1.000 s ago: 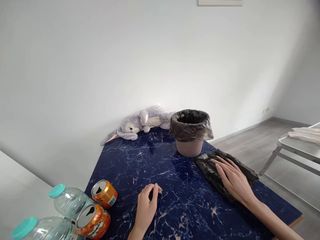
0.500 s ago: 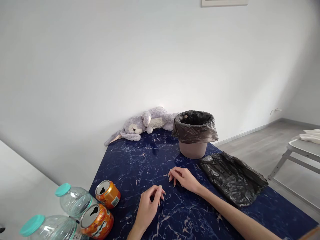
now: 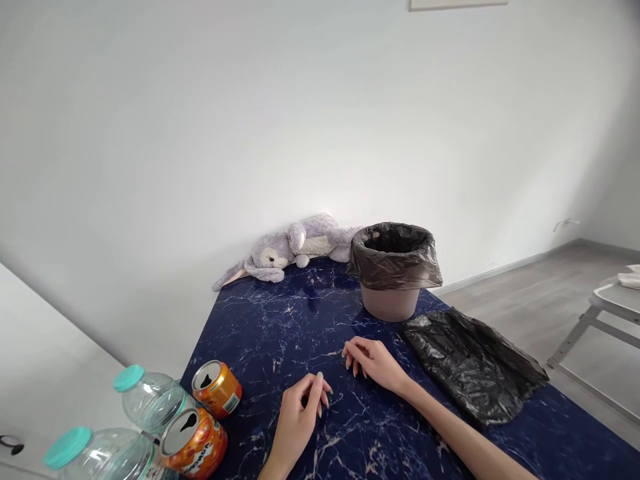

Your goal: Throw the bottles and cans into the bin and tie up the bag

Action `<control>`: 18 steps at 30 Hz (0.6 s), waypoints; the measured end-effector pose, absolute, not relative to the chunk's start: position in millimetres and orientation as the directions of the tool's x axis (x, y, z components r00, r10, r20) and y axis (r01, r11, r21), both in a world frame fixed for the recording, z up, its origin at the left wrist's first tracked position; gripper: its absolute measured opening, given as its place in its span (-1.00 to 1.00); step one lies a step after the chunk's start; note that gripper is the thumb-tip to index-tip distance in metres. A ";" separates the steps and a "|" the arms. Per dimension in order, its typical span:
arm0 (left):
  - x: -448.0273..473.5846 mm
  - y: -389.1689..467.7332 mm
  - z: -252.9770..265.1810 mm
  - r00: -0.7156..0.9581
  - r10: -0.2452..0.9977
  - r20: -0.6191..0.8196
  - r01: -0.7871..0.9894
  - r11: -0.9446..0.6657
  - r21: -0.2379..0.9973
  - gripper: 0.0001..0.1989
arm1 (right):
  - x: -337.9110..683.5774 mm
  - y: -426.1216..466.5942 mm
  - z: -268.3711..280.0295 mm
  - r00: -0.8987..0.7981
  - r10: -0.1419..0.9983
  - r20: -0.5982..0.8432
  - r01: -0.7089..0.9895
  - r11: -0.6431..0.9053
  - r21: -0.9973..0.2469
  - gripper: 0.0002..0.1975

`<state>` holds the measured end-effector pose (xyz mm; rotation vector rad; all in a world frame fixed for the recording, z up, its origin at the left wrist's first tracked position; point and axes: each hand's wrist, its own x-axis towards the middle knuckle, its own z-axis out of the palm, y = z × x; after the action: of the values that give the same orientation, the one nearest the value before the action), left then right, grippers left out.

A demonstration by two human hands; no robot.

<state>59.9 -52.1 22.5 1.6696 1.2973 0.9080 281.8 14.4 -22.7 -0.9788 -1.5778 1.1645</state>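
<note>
My left hand (image 3: 297, 417) rests on the dark blue marbled tabletop (image 3: 280, 333), its fingers curled and the thumb against the index finger, with nothing visible in it. Farther right, my right hand (image 3: 373, 360) lies with loosely bent fingers a little apart, empty. Beyond it stands a small bin (image 3: 390, 303) lined with a black bag (image 3: 400, 270). Beside my right forearm a folded black plastic bag (image 3: 477, 367) lies flat. Two opened orange drink cans, one behind (image 3: 220, 393) and one nearer (image 3: 200, 448), stand left of my left hand.
Two clear plastic bottles with turquoise caps, one farther back (image 3: 155, 403) and one in front (image 3: 107, 457), stand at the left edge by the cans. A grey plush bunny (image 3: 305, 247) lies against the wall. A grey folding stand (image 3: 615, 307) is on the floor at right.
The view has shifted slightly, so the bin, bag and stand sit a little farther right in the picture. Both hands keep the same pose on the table.
</note>
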 end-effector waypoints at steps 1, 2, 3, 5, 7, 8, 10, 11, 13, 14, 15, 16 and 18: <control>59.5 -52.0 22.3 0.207 0.977 0.055 0.383 -0.133 0.914 -0.49 | 281.5 14.5 -22.6 -0.265 0.942 0.207 0.078 0.234 -0.969 -0.46; 59.2 -52.1 22.3 0.203 0.978 0.053 0.379 -0.128 0.916 -0.49 | 281.1 14.4 -22.2 -0.264 0.943 0.204 0.080 0.232 -0.969 -0.46; 59.0 -52.3 22.2 0.197 0.979 0.051 0.377 -0.124 0.918 -0.49 | 280.8 14.0 -21.7 -0.262 0.944 0.202 0.083 0.231 -0.969 -0.46; 58.6 -52.8 22.2 0.188 0.981 0.044 0.373 -0.113 0.921 -0.48 | 279.8 12.9 -20.3 -0.257 0.945 0.202 0.092 0.231 -0.969 -0.46; 58.4 -52.9 22.0 0.177 0.984 0.031 0.371 -0.096 0.924 -0.48 | 278.6 11.7 -18.8 -0.251 0.947 0.200 0.101 0.231 -0.968 -0.47; 58.3 -52.7 21.7 0.170 0.985 0.024 0.369 -0.086 0.925 -0.48 | 277.9 11.2 -18.2 -0.248 0.948 0.199 0.105 0.230 -0.968 -0.46; 58.0 -51.5 20.2 0.160 0.987 0.008 0.365 -0.067 0.929 -0.47 | 276.6 10.7 -17.4 -0.244 0.950 0.193 0.111 0.225 -0.968 -0.46; 57.6 -50.5 19.0 0.155 0.988 0.000 0.364 -0.057 0.930 -0.46 | 276.0 10.7 -17.2 -0.243 0.951 0.190 0.112 0.222 -0.969 -0.46; 56.3 -48.0 15.6 0.152 0.988 -0.015 0.361 -0.041 0.932 -0.45 | 274.9 11.1 -16.6 -0.242 0.953 0.183 0.115 0.215 -0.970 -0.45; 55.5 -46.7 13.6 0.149 0.989 -0.022 0.361 -0.034 0.932 -0.45 | 274.5 11.3 -16.3 -0.241 0.954 0.179 0.118 0.212 -0.970 -0.45; 54.7 -45.6 11.8 0.146 0.989 -0.029 0.361 -0.026 0.932 -0.44 | 274.0 11.5 -15.9 -0.240 0.955 0.173 0.124 0.207 -0.971 -0.45; 54.0 -44.7 10.3 0.144 0.989 -0.039 0.362 -0.016 0.932 -0.44 | 273.7 11.7 -15.4 -0.238 0.957 0.166 0.129 0.200 -0.971 -0.45; 53.4 -43.9 9.1 0.134 0.989 -0.067 0.367 0.014 0.930 -0.43 | 273.1 12.1 -14.3 -0.233 0.961 0.149 0.139 0.184 -0.973 -0.44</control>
<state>53.4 -43.9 9.1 1.5092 1.3813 0.8694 273.1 12.1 -14.3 -1.0822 -1.5681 1.1598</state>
